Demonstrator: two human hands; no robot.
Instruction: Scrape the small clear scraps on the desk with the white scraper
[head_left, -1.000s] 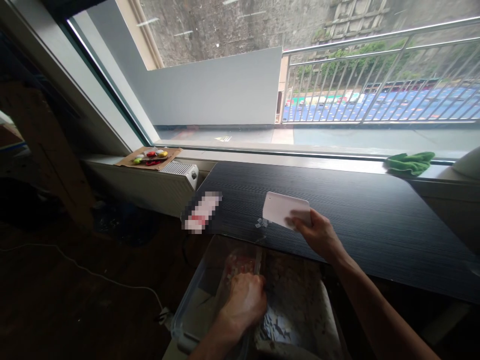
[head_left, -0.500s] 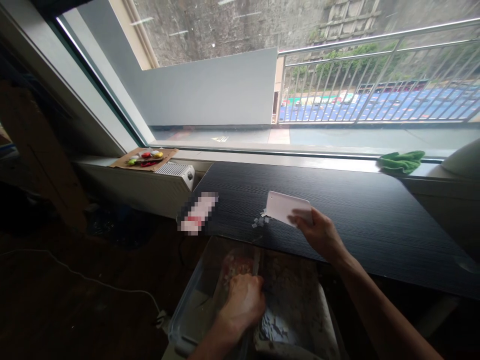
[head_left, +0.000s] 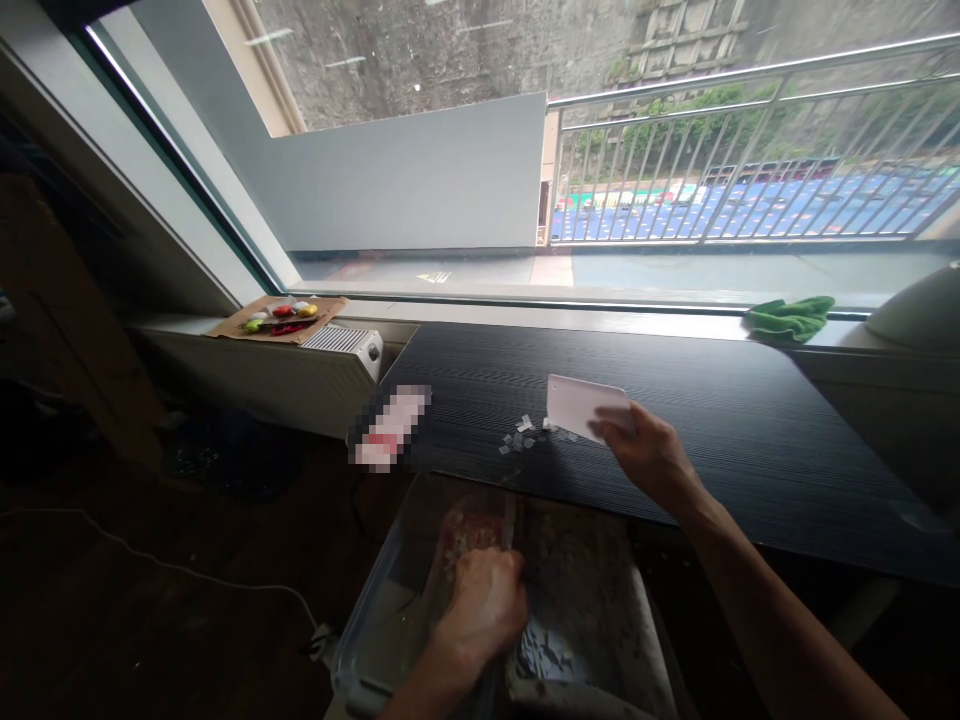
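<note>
My right hand (head_left: 651,450) pinches a flat white scraper card (head_left: 589,405) by its right end, tilted over the dark table (head_left: 690,400). Small clear and white flakes (head_left: 521,440) lie scattered beside the card's left edge, and a few more show along its lower edge. Below the table's front edge, my left hand (head_left: 484,605) is closed at the rim between a clear plastic bin (head_left: 356,625) and a dirty, light-coloured container (head_left: 645,600). Its fingertips are hidden underneath. Reddish and pale scraps (head_left: 472,525) show behind that hand, and shiny bits lie in the right-hand container.
A blurred pink item (head_left: 390,430) lies at the table's left end. On the sill are cardboard with colourful pieces (head_left: 281,315) and a green cloth (head_left: 791,318). A radiator (head_left: 337,365) stands left of the table; a white cable (head_left: 187,575) crosses the floor.
My right hand has moved the card slightly right, away from the flakes, uncovering more of them by its left edge. My left hand stays at the rim. The view has shifted slightly.
</note>
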